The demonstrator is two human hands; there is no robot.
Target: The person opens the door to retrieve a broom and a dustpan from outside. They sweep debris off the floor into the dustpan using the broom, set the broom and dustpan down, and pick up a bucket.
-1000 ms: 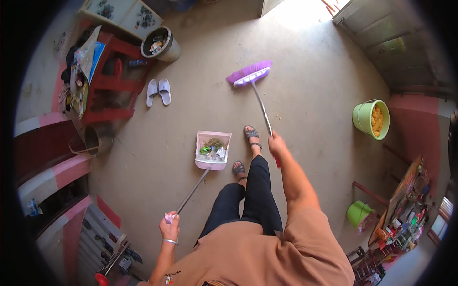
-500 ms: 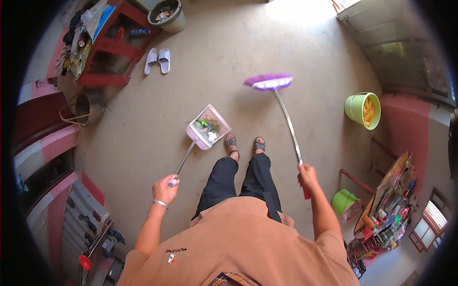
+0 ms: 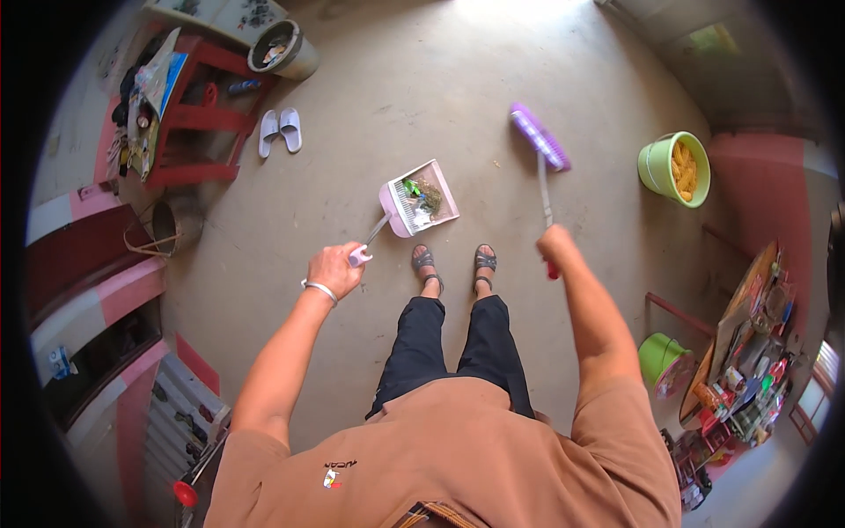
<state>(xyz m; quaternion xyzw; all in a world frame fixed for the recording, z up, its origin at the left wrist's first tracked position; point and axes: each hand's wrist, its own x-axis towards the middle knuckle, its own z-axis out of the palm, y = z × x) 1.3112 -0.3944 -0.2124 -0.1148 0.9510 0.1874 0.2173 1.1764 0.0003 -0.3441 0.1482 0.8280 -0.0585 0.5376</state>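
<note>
My left fingers (image 3: pixel 350 278) grip the dustpan (image 3: pixel 398 204) by its handle (image 3: pixel 360 256), litter (image 3: pixel 426 197) ahead of them; my right fingers (image 3: pixel 551 244) grip the broom (image 3: pixel 545 189), its purple head (image 3: pixel 539 137) beyond them.

Dark lettering (image 3: pixel 341 464) and a small coloured emblem (image 3: pixel 332 479) mark the brown shirt's (image 3: pixel 493 449) chest.

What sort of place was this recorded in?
Probably a room in a home, perhaps a rural one: a pair of pale slide slippers sits on the floor, a light-green bucket holds what look like corn cobs, and a table on the right is crowded with small items.
</note>
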